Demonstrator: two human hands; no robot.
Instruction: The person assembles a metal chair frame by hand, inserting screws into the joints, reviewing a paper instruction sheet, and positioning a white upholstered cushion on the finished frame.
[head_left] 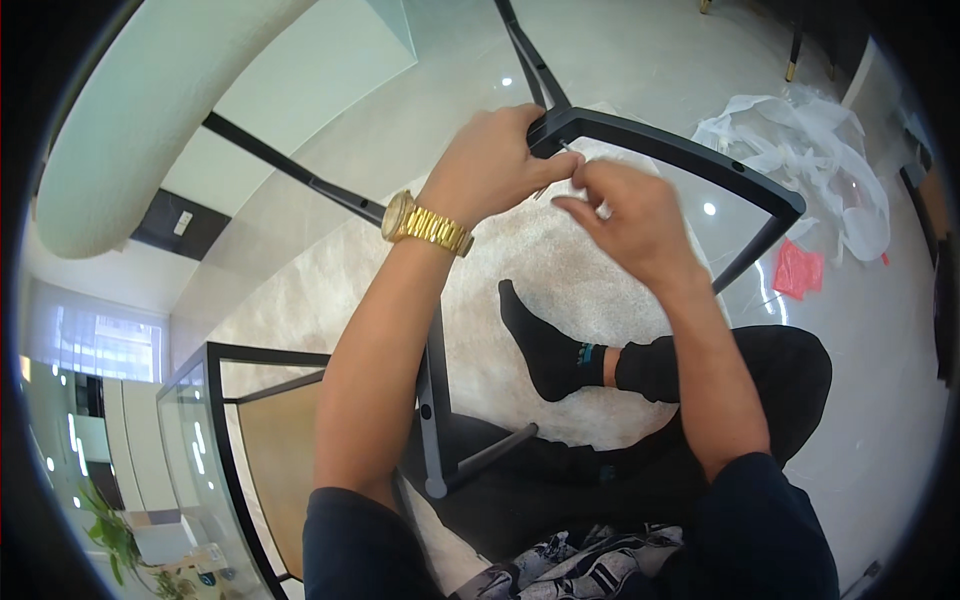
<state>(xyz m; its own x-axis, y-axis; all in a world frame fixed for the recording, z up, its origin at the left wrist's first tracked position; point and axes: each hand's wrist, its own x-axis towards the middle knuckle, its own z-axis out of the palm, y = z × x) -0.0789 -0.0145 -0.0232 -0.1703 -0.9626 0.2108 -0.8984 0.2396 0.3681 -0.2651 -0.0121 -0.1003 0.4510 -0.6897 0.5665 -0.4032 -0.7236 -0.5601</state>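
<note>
My left hand point(492, 165), with a gold watch on its wrist, grips the corner of a black metal chair frame point(690, 152). My right hand point(632, 222) is just right of it, fingers pinched on a small thin metal piece point(567, 150) at that same corner; the piece is mostly hidden by the fingers. The frame's legs point(434, 400) run down between my arms. My foot in a black sock point(545, 350) rests on a cream shaggy rug point(530, 250) under the frame.
A pale padded chair back point(150, 110) curves across the upper left. Crumpled clear plastic wrapping point(800, 140) and a red bag point(797, 268) lie on the glossy floor at right. A glass-topped black table point(200, 440) stands at lower left.
</note>
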